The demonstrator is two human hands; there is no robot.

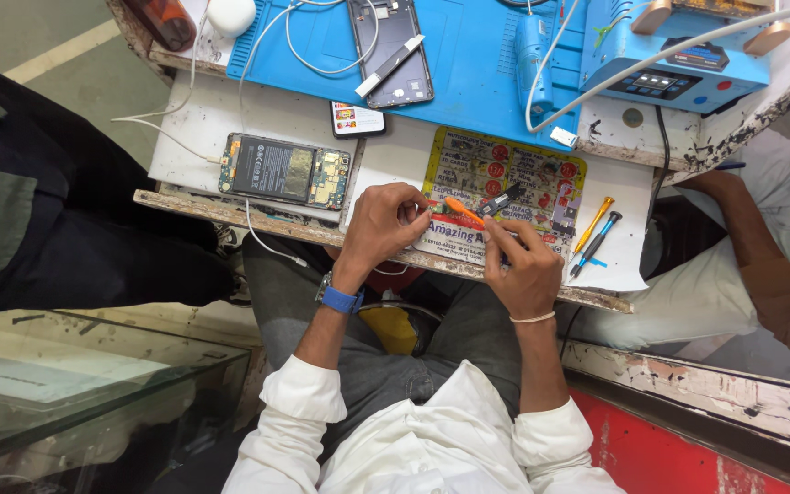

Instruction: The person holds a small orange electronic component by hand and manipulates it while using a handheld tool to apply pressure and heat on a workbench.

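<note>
My left hand (386,224) and my right hand (520,265) meet over a colourful printed mat (541,178) at the near edge of the workbench. An orange-handled tool (462,212) runs between the two hands. My right hand grips its handle end, and my left hand's fingertips pinch near its tip. A small dark part (502,198) lies on the mat just beyond the tool. An opened phone (285,171) with its battery and circuit board showing lies to the left of my left hand. I wear a blue wristwatch (340,298) on the left wrist.
A blue work mat (468,64) at the back holds a phone frame (391,50), white cables and a blue station (678,69). Two screwdrivers (594,233) lie right of the printed mat. A small phone (357,119) sits mid-bench. Other people sit at left and right. A glass case (66,384) is lower left.
</note>
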